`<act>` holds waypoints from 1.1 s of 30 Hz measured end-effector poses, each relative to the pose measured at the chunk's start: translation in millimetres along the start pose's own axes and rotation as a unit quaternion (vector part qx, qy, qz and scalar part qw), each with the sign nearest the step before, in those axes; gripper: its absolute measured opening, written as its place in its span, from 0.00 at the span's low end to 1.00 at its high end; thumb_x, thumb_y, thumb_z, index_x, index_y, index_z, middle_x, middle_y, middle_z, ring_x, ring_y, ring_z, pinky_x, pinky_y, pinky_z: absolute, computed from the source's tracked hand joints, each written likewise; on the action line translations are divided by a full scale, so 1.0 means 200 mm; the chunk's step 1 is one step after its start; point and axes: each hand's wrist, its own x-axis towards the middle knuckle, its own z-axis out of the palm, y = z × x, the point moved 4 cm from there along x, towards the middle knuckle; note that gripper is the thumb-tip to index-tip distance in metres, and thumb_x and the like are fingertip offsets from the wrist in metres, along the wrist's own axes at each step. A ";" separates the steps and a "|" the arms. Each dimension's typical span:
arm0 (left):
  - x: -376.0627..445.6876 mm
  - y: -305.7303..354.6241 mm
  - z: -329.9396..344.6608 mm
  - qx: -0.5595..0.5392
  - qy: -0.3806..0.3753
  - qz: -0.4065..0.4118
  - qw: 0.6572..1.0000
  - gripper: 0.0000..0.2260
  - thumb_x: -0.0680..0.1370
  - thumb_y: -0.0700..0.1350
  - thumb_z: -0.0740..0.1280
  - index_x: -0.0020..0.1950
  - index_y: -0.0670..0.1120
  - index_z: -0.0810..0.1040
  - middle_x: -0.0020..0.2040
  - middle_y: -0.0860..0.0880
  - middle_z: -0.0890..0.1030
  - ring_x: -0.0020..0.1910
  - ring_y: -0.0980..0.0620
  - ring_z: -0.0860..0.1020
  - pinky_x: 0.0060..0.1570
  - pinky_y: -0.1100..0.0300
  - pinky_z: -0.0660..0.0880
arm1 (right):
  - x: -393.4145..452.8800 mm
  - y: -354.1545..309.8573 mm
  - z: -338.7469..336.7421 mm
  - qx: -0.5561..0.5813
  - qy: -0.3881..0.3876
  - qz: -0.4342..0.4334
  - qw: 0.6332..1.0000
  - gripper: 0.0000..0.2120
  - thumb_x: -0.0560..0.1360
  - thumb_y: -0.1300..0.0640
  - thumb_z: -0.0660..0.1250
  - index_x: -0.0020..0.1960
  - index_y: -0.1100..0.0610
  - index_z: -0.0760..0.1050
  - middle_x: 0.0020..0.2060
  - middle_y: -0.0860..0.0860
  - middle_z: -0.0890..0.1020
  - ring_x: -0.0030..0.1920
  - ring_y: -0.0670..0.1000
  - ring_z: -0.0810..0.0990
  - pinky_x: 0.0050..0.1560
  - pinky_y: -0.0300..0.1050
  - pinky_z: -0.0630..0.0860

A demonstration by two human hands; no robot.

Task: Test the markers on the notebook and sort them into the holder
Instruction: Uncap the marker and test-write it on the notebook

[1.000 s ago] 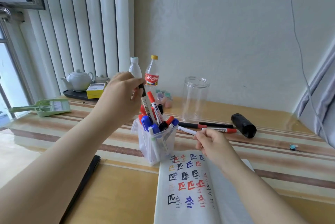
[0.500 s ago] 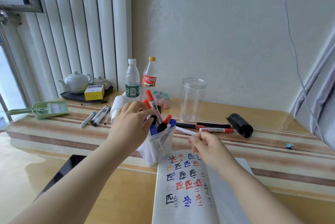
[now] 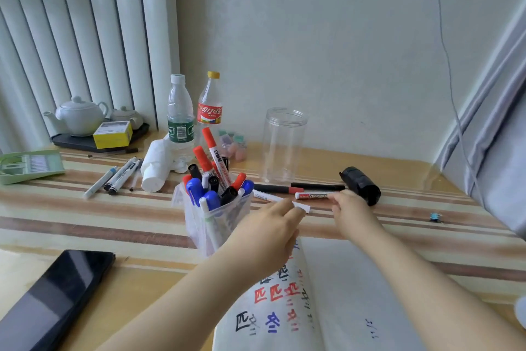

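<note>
Left hand (image 3: 273, 219) has left the holder (image 3: 216, 217) and now pinches the white marker (image 3: 280, 200) mid-frame; right hand (image 3: 345, 204) grips a red-capped marker (image 3: 311, 195), so more testing looks next.

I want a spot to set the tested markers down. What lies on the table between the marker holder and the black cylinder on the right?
In the head view, between the marker holder and the black cylinder lie three loose markers, with both hands reaching there.

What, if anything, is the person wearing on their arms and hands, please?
Nothing that shows: both forearms are bare from the bottom edge of the picture to the wrists, with no sleeves, watch or bracelet. The left hand and right hand wear no gloves or visible rings.
</note>
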 end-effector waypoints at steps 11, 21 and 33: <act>0.07 -0.13 0.20 -0.083 -0.018 -0.108 0.991 0.16 0.79 0.44 0.59 0.67 0.49 0.68 0.62 0.52 0.72 0.55 0.52 0.74 0.52 0.57 0.76 | 0.32 0.12 0.16 -0.191 -0.048 -0.084 0.977 0.15 0.74 0.70 0.57 0.57 0.57 0.72 0.50 0.54 0.71 0.59 0.58 0.71 0.53 0.49 0.73; 0.03 -0.04 0.08 -0.135 0.028 -0.108 0.985 0.15 0.79 0.49 0.58 0.65 0.49 0.68 0.61 0.52 0.72 0.55 0.54 0.75 0.54 0.59 0.73 | -0.16 -0.09 -0.14 0.456 0.014 0.057 0.888 0.04 0.77 0.61 0.64 0.44 0.59 0.75 0.36 0.51 0.81 0.35 0.45 0.80 0.47 0.45 0.77; -0.38 0.03 0.06 -0.078 -0.079 -0.094 0.989 0.11 0.81 0.50 0.52 0.53 0.45 0.70 0.48 0.50 0.69 0.47 0.50 0.72 0.43 0.64 0.64 | -0.82 -0.34 -0.12 0.129 -0.022 -0.096 0.987 0.10 0.75 0.49 0.67 0.40 0.54 0.77 0.30 0.43 0.78 0.31 0.40 0.75 0.33 0.31 0.69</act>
